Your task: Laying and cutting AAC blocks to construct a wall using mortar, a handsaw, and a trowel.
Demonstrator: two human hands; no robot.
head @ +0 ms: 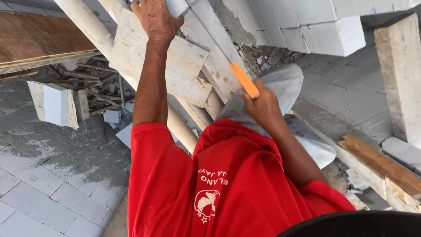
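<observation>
Orange plastic marks the handle [244, 80] of the tool held by the right hand [262, 107]; the grip is closed around its lower end, and the handle slants up toward 11 o'clock from the fist. What the handle carries above it cannot be told, since a pale strip running along the grey board [219, 48] merges with it. The left hand [154, 18] sits at 12 o'clock of the view, arm stretched upward, its grip wrapped over a white cylindrical piece [176, 6] at the top edge; only the piece's lower part shows. Beneath both arms lie cement-stained wooden boards [162, 66] and a round timber pole [90, 28], all slanting from 11 o'clock down to 5 o'clock. White lightweight blocks [326, 28] stand at 1 o'clock. A broken white block [55, 104] lies at 9 o'clock on the grey paved floor [39, 197]. Red shirt sleeves [175, 175] cover the lower centre.
</observation>
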